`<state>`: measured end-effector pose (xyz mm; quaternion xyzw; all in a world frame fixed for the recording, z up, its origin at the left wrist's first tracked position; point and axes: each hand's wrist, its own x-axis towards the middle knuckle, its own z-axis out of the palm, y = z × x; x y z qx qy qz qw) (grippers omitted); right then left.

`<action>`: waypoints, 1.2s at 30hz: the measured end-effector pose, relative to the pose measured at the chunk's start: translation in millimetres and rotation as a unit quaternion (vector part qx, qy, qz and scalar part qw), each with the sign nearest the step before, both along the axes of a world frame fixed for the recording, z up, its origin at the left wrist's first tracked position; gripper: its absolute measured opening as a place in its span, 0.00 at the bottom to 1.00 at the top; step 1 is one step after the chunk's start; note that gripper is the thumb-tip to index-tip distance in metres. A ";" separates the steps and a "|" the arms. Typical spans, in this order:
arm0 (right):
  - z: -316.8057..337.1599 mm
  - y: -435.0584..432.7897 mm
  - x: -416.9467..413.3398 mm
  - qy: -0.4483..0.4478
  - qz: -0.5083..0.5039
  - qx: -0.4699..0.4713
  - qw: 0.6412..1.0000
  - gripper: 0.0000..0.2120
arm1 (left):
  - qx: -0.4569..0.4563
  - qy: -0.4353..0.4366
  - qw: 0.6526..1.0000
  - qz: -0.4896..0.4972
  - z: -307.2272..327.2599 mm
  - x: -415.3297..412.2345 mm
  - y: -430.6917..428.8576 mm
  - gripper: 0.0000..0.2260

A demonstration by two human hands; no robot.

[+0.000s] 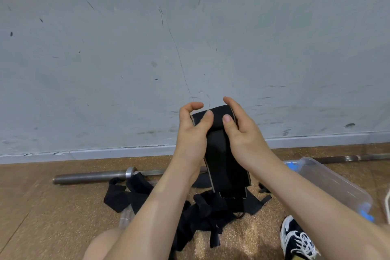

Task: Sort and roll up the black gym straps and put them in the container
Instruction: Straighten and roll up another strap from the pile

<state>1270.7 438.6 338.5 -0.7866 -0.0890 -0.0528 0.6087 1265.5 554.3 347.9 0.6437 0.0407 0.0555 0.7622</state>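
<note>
Up between your hands, before the grey wall, you hold a black strap with pale edging. Its top end is curled into a roll and its tail hangs toward the floor. Your left hand pinches the roll's left edge, thumb in front. Your right hand grips its right side, thumb pressed on the front. Beneath, a tangled pile of black straps lies on the cork floor, near a barbell. To the right sits a clear plastic container with blue latches; you cannot tell what it holds.
</note>
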 end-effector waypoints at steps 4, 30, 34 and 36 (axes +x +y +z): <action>5.0 -0.9 -2.9 0.031 0.035 -0.106 0.993 0.29 | 0.039 -0.040 0.998 0.020 -4.5 -0.1 -0.4 0.12; 11.0 -7.5 4.1 0.059 0.048 0.020 0.997 0.15 | 0.017 -0.073 0.997 -0.033 -1.8 -4.2 2.6 0.13; 12.8 -7.6 6.3 0.065 0.024 0.118 0.991 0.06 | 0.049 -0.113 0.992 -0.014 1.4 -3.5 2.1 0.15; 12.9 -10.3 7.0 0.079 0.032 0.168 0.982 0.03 | 0.053 -0.116 0.991 -0.034 1.3 -2.4 4.1 0.15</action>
